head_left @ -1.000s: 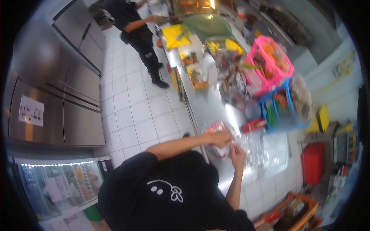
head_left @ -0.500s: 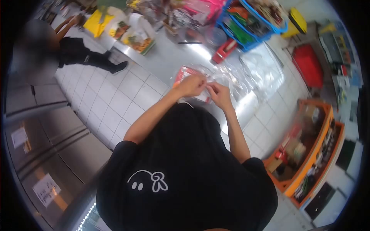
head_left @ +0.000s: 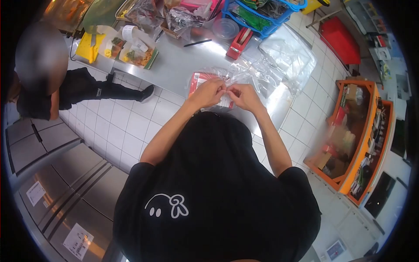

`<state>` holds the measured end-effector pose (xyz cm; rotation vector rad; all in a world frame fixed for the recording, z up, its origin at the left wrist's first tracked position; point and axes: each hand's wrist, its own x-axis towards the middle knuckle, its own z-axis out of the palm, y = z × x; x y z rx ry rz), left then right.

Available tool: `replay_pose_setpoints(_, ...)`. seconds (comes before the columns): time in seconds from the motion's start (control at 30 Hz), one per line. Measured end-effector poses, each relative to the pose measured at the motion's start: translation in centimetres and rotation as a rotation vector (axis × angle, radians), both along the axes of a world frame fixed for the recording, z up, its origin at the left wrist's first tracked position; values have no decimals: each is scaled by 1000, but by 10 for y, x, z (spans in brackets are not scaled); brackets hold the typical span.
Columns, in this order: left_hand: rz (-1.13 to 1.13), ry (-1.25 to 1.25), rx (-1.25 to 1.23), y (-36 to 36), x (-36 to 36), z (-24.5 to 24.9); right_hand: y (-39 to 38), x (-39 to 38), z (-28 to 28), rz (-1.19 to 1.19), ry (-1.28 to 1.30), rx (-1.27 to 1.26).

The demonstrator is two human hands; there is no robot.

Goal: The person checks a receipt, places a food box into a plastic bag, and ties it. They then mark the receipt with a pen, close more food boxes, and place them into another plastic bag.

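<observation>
A clear plastic bag with a red and white item (head_left: 197,81) inside lies at the near edge of the steel table (head_left: 174,59). Over it, my left hand (head_left: 211,92) is closed in a pinch on the bag's plastic. My right hand (head_left: 244,97) is closed beside it, its fingertips pinching the same plastic, almost touching the left ones. More crumpled clear plastic (head_left: 266,78) spreads to the right of my hands. A red tape dispenser (head_left: 239,43) stands beyond them.
Blue baskets (head_left: 251,19) and a clear round lid (head_left: 225,29) are at the back. Food trays (head_left: 139,56) and a yellow board (head_left: 88,49) lie on the left, near another person (head_left: 78,89). An orange shelf unit (head_left: 349,135) stands right.
The view has shifted, so the table items appear higher and further left. The other person appears lower. Both my hands remain pinched together over the bag.
</observation>
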<state>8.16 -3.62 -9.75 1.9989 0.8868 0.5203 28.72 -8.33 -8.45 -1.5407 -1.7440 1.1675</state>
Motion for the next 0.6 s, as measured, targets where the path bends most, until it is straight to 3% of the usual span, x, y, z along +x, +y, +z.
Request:
replay_pose_setpoints(0.17,-49,15,209,-5,-1,-12,-8,-24,-5,-39,-126,143)
replay_pose_setpoints(0.23,99,117,357,-11,2,-11,-17,-29,-8,-88,-142,215)
replay_pose_setpoints(0.33,133,102,430,-4,0,-8,-36,-35,-5,-131,-118,168)
replay_pose_setpoints(0.43,118,173,283,-6,-2,5,-34,-32,10,-152,-178,6)
replay_pose_setpoints(0.53,-52,286,245,3,-3,13,-28,-42,-13,-149,-396,110)
replay_pose_setpoints(0.6,-7,98,541,11,-1,-12,-26,-41,-12,-58,-465,77)
